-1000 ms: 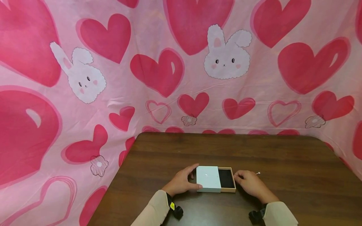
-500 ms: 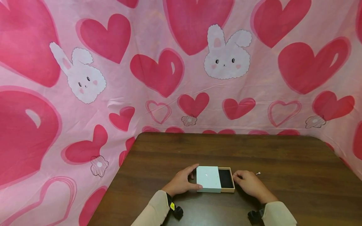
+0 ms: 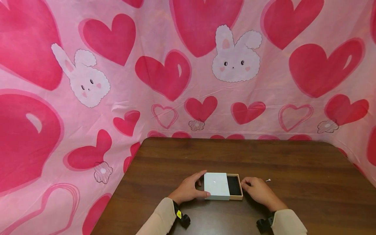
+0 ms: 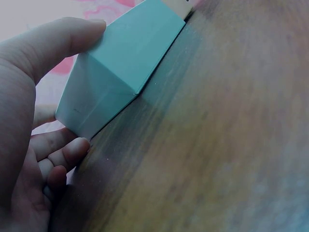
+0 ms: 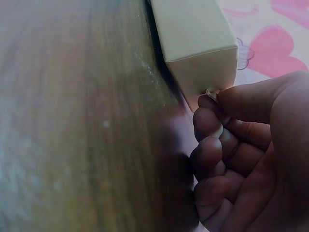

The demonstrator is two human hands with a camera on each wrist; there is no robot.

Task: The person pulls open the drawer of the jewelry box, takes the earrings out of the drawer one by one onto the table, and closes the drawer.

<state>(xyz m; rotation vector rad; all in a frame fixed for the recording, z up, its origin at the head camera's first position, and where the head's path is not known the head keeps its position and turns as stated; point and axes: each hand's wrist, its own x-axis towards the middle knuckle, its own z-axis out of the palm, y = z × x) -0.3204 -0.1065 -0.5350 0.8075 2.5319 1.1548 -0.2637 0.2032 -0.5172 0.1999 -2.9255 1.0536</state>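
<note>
A pale blue box sleeve (image 3: 215, 186) lies on the table with a tan drawer (image 3: 236, 197) partly out of its right end. Black padding (image 3: 234, 185) lines the drawer. My left hand (image 3: 188, 189) grips the sleeve's left end, thumb on the near side and fingers toward the far side. At the drawer's right end, my right hand (image 3: 258, 192) pinches a small ribbon pull tab (image 5: 208, 94) between thumb and index finger; its other fingers are curled. Just beyond the right hand lies a tiny shiny item with a round head (image 3: 268, 180), too small to identify.
The brown wooden table (image 3: 308, 182) carries the box. A pink cloth (image 3: 202, 85) printed with hearts and rabbits hangs behind it and along the left side. Each wrist wears a black strapped camera, such as the left wrist camera (image 3: 184, 221).
My right hand has moved slightly left, and the drawer has slid a little further into the sleeve. The left hand and the sleeve have stayed in place.
</note>
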